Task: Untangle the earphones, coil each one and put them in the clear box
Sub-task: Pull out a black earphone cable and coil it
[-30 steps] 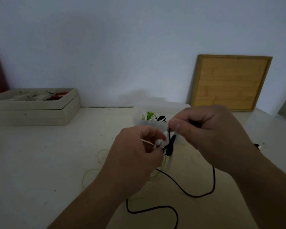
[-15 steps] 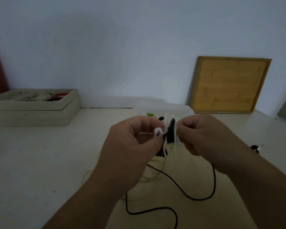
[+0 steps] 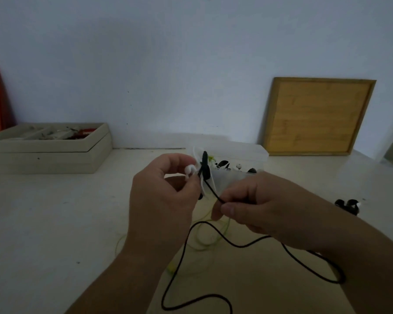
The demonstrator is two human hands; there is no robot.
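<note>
My left hand (image 3: 166,196) pinches the white-and-black tangle (image 3: 203,169), my right hand (image 3: 266,207) pinches the black cable (image 3: 213,192), clear box (image 3: 256,159) just behind, bare table (image 3: 55,223) leftward.

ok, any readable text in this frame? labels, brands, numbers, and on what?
None can be read.
wooden board: blank face, no print.
clear box: no label visible.
beige tray: plain sides; its contents are too small and dim to tell.
black cable and white earbud: no brand mark legible in this dim frame.
</note>
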